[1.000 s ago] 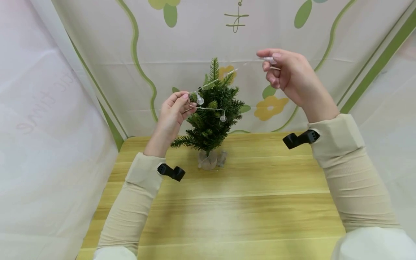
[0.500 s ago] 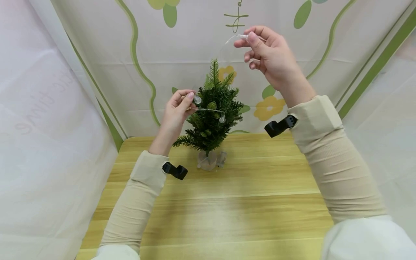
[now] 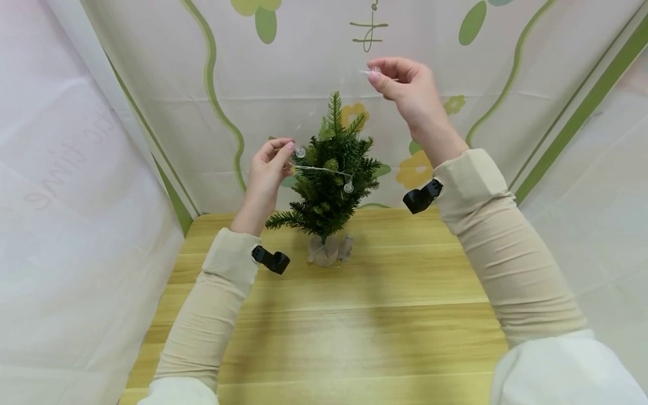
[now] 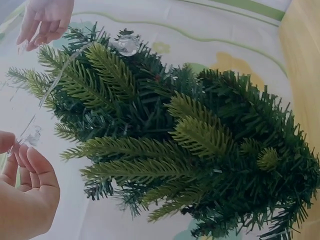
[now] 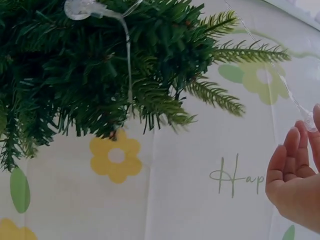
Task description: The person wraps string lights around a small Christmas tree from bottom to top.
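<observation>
A small green Christmas tree [image 3: 331, 180] stands on a pale round base [image 3: 324, 251]. Across its front runs a clear string of lights [image 3: 324, 169], with one round bulb [image 3: 348, 187] hanging against the branches. At the tree's left side my left hand [image 3: 266, 169] pinches the string between thumb and fingers, a bulb [image 3: 300, 152] just beyond the fingertips. Up and right of the treetop, my right hand [image 3: 410, 90] pinches another clear bulb [image 5: 311, 121] of the string. The thin wire [image 5: 277, 75] stretches from that bulb past the tree tip in the right wrist view.
A small clear box-like piece [image 3: 346, 248] lies beside the base on the wooden table [image 3: 354, 326]. Behind the tree hangs a white cloth backdrop [image 3: 283, 73] with printed flowers, and white cloth walls [image 3: 76, 253] stand on both sides.
My right hand has come leftward from the right side, rising and then dipping slightly, with its bulb held. The left hand, still pinching the string, has shifted only slightly.
</observation>
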`<state>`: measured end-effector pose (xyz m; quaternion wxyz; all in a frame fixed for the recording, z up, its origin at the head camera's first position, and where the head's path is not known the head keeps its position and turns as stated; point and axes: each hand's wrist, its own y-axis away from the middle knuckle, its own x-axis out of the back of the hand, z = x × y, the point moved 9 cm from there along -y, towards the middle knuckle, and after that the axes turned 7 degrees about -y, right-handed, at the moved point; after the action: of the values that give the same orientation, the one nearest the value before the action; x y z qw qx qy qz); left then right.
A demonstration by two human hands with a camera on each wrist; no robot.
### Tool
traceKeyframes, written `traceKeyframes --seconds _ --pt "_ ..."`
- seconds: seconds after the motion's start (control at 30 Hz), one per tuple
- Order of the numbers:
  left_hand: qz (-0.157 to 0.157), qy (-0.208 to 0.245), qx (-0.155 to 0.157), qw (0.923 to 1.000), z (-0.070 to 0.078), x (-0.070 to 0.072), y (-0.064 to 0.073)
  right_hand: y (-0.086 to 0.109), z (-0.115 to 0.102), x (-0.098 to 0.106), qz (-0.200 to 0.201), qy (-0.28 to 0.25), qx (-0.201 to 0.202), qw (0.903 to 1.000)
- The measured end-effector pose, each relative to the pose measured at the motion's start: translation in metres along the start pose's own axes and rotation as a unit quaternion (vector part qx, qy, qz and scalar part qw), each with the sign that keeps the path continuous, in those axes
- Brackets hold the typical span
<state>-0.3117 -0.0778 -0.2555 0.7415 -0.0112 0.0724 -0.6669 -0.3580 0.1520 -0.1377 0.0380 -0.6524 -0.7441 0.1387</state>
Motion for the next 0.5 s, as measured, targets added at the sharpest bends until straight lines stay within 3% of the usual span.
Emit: traceKeyframes --seconds 0.23,0.5 --pt "0.004 -0.009 0.019 0.9998 -0.007 0.002 -0.002 0.003 0.007 0.016 -0.006 0.004 -0.014 0.9999" --pt "0.001 -0.013 0.016 0.9998 -0.009 0.002 -0.004 0.003 0.008 0.026 -0.017 -0.027 -0.019 0.9993"
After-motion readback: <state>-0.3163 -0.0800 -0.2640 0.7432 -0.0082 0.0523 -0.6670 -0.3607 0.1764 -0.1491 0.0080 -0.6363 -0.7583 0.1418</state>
